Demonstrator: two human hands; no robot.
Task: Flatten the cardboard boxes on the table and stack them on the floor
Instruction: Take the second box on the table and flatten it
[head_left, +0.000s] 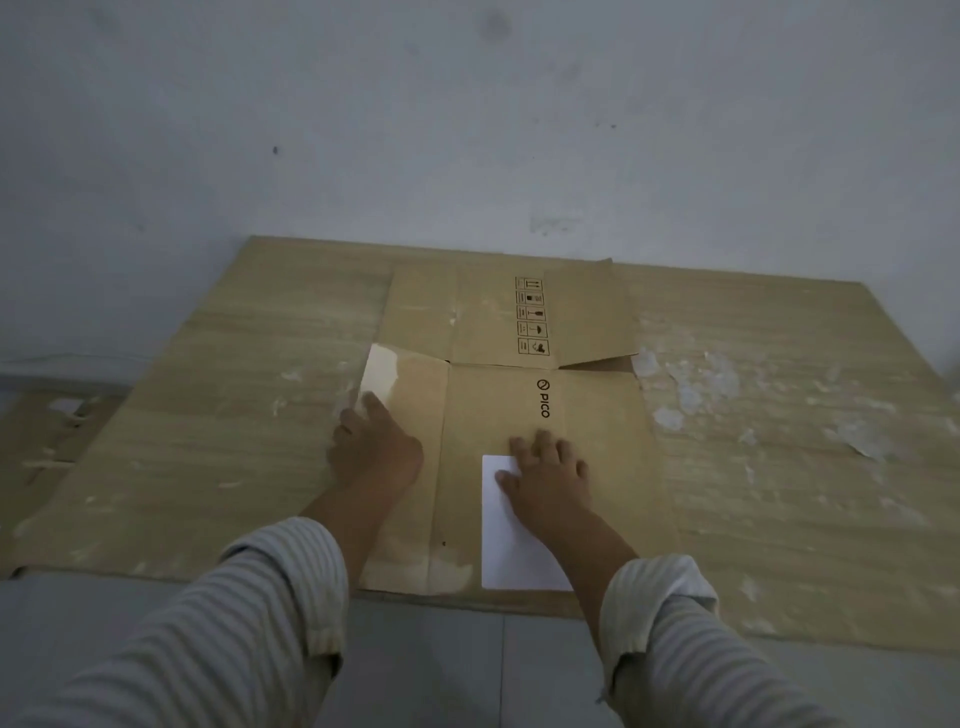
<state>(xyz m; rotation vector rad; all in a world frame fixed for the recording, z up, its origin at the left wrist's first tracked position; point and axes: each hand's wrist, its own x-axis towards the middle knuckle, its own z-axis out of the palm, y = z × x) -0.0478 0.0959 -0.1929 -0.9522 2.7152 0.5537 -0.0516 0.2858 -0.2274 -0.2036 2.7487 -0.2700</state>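
A flattened brown cardboard box (524, 415) printed "PICO" lies flat on a big wood-grain surface (234, 415). A white label (506, 545) sits on the box's near part, and a row of handling symbols is printed on its far panel. My left hand (374, 447) rests palm down on the box's left edge, fingers bent over it by a shiny taped flap. My right hand (545, 478) presses flat with spread fingers on the middle of the box, partly over the label. Both arms are in striped sleeves.
The wood-grain surface reaches back to a pale wall (467, 130) and has peeled white patches (691, 384) on its right side. More brown cardboard (47, 441) lies low at the far left. Grey floor tiles (467, 665) run along the near edge.
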